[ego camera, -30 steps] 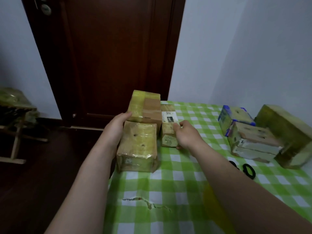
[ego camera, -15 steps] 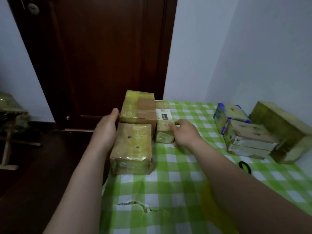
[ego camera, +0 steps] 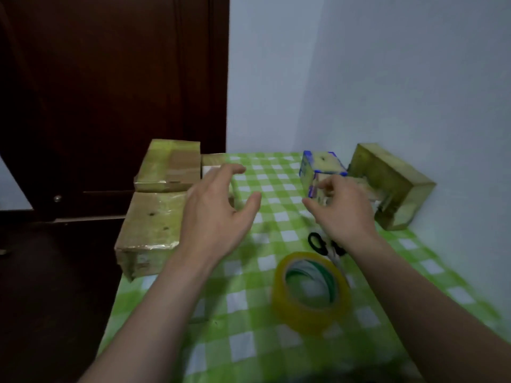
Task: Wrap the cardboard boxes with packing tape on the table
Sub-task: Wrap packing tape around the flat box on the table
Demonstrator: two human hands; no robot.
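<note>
On green-and-white check-cloth bench (ego camera: 249, 341), L edge, near side: brown cardboard box wrapped in glossy yellowish tape (ego camera: 150, 230), lying flat, corner overhanging the edge. Just behind it, touching or nearly so: second tape-wrapped flat cardboard box (ego camera: 171, 164), part yellow-green, part plain brown. Beside that to the R: narrow cardboard box w/ white label (ego camera: 213, 160), mostly hidden behind the L hand.

At far R, by the wall: big yellow-green tape-covered cardboard box (ego camera: 392, 183), tilted. Just L of it: small cardboard box w/ blue edges (ego camera: 322, 164), stacked on sth. pale that can't be made out behind the R hand.

Near centre, closer in: roll of clear yellowish packing tape (ego camera: 309, 291), lying flat on the cloth, blurred. Just beyond the roll: black-handled scissors (ego camera: 318, 243), partly under the R wrist.

L hand (ego camera: 218, 208): above the cloth betw. the L boxes and mid-bench, fingers spread wide and relaxed, holding nothing. R hand (ego camera: 343, 208): in front of the blue-edged box, fingers half curled, thumb out to the L; contact w/ the box can't tell, too blurred.

Behind: dark brown wooden door (ego camera: 110, 78) at L, pale wall (ego camera: 359, 78) at R.
</note>
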